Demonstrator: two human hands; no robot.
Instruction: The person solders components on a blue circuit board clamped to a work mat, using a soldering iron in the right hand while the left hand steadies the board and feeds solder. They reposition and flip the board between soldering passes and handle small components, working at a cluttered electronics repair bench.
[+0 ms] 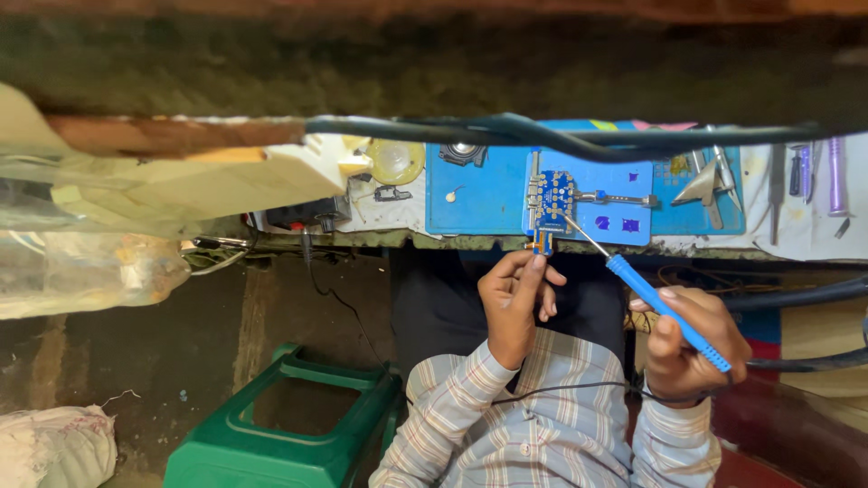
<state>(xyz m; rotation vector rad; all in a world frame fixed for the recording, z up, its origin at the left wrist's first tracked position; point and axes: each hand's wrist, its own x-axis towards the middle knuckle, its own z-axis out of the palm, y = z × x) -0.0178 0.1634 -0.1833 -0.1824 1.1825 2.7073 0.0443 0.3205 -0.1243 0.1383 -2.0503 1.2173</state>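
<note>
A small blue circuit board [552, 201] sits in a metal clamp [617, 198] on a blue work mat [484, 203] at the bench edge. My left hand [514, 300] reaches up to the board's near end, and its fingertips pinch the small orange and blue piece [542, 242] there. In my right hand [692, 348] is a blue-handled soldering iron [667, 312], gripped like a pen. Its thin metal tip [571, 221] touches the board's lower right part. Both sleeves are striped.
Thick black cables [561, 136] run across above the mat. Tweezers [710, 185] and several hand tools [805, 172] lie to the right, a yellowish tape roll [395, 161] to the left. A green plastic stool [289, 425] stands on the floor below, with a white sack [54, 447] nearby.
</note>
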